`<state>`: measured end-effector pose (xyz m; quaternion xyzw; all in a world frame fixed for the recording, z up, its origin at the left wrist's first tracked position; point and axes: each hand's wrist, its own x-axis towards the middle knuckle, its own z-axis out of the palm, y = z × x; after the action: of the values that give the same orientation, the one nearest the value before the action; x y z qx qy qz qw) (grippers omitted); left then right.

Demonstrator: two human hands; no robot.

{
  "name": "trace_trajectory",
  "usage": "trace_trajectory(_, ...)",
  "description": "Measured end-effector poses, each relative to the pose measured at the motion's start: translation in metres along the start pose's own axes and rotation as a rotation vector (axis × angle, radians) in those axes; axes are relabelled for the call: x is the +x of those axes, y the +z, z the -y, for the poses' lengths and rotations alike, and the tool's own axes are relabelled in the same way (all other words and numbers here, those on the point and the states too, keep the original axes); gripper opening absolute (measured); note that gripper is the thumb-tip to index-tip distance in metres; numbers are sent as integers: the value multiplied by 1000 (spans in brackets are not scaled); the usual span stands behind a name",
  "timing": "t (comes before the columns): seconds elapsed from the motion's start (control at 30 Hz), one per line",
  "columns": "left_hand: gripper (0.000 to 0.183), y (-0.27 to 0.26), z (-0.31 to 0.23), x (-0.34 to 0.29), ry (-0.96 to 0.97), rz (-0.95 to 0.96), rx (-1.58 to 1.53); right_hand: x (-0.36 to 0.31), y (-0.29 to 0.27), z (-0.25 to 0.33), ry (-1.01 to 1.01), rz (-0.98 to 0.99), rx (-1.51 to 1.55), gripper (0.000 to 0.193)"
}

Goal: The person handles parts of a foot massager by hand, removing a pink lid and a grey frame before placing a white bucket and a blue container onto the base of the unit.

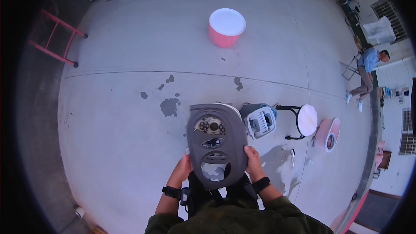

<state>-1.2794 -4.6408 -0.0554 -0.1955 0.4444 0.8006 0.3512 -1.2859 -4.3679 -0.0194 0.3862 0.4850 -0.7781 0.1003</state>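
My left hand and right hand grip one grey panel with three openings, held before my legs. Beyond stand one white-topped pink tub and, rightward, one round stool.

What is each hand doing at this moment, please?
Left hand: closed on the left edge of the grey panel.
Right hand: closed on its right edge.

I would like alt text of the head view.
A person's left hand and right hand hold a grey oval panel with openings. A pink tub with a white top stands farther off; right of the panel are a stool and a seated person.
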Motion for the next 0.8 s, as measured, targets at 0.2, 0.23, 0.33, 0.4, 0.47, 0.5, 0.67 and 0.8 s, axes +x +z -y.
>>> trace_trajectory(0.2, 54, -28, -29, -17, -8, -350, -161, 36, 49, -67, 237, 113, 102, 22)
trace_trajectory(0.23, 55, -36, -23, -21, -5, -383, -143, 43, 51, -75, 245, 123, 115, 22)
trace_trajectory(0.33, 56, -44, -6, -27, -24, -421, -117, 54, 49, -84, 308, 187, 95, 25)
trace_trajectory(0.4, 57, -43, 7, -22, -74, -469, -247, 62, 40, -83, 317, 222, 81, 27)
trace_trajectory(0.47, 54, -45, 13, -2, -72, -424, -239, 75, 32, -80, 291, 236, 88, 27)
trace_trajectory(0.5, 51, -47, 17, 11, -95, -481, -276, 79, 26, -81, 264, 232, 44, 25)
trace_trajectory(0.67, 41, -85, 37, 101, -185, -327, -234, 125, 4, -90, 158, 117, 104, 24)
trace_trajectory(0.8, 45, -51, 15, 141, -147, -125, -148, 144, -17, -84, 178, 13, 114, 28)
